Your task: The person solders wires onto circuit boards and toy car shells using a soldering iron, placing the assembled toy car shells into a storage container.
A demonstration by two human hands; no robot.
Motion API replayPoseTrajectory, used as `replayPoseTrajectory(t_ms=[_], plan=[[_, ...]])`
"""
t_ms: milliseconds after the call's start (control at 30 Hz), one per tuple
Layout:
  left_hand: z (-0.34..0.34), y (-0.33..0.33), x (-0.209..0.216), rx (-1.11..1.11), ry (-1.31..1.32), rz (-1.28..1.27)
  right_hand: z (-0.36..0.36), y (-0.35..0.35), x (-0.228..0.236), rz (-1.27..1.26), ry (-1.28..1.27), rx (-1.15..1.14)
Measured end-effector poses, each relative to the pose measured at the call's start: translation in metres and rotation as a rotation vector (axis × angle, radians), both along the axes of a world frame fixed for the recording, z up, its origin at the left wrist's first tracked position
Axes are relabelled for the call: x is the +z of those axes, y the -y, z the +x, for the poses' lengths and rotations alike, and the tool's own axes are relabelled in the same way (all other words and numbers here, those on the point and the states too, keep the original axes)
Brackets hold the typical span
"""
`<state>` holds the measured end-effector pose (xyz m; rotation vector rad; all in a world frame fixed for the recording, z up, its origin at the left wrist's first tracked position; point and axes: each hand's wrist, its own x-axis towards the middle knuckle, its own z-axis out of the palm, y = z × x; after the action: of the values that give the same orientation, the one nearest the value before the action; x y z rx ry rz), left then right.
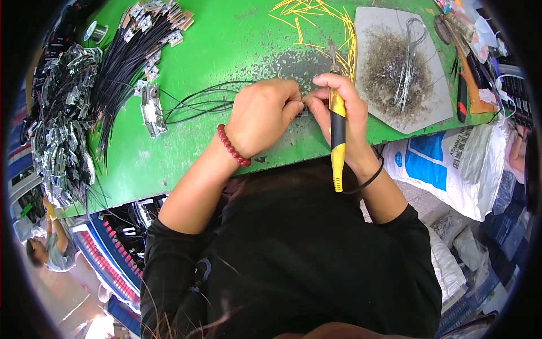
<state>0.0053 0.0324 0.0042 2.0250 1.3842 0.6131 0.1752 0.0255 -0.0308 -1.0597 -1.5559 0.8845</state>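
Note:
My left hand [261, 116] is closed, fingertips pinched together, on thin black cables [195, 107] that loop out to its left. These cables run to a silvery metal-cased connector piece [151, 110] lying on the green table. My right hand [353, 110] grips a yellow and black soldering iron [338, 130], its metal tip pointing to the far side of the table. The right thumb and a finger also meet the left fingertips. What lies between the two hands' fingertips is mostly hidden.
Bundles of black cables [121, 73] and a heap of metal connectors [62, 124] lie at the left, near a solder spool [96, 32]. Yellow tubing pieces [299, 31] lie beyond. A stained grey board [440, 107] holds wire strands [405, 85]. Another person [56, 248] is at far left.

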Motion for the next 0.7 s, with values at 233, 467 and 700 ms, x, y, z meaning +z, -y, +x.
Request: replayPoseTrajectory(t_ms=[233,467,700], plan=[[-0.002,0.006,-0.004,-0.001,0.025,0.039,0.012,0.01,-0.002,-0.004,-0.008,0.057],[-0.004,0.006,-0.006,-0.01,0.046,0.027,0.014,0.011,-0.002,-0.043,0.051,0.096],[-0.004,0.004,-0.004,-0.021,0.06,0.025,0.013,0.008,0.002,-0.081,0.03,0.103]])
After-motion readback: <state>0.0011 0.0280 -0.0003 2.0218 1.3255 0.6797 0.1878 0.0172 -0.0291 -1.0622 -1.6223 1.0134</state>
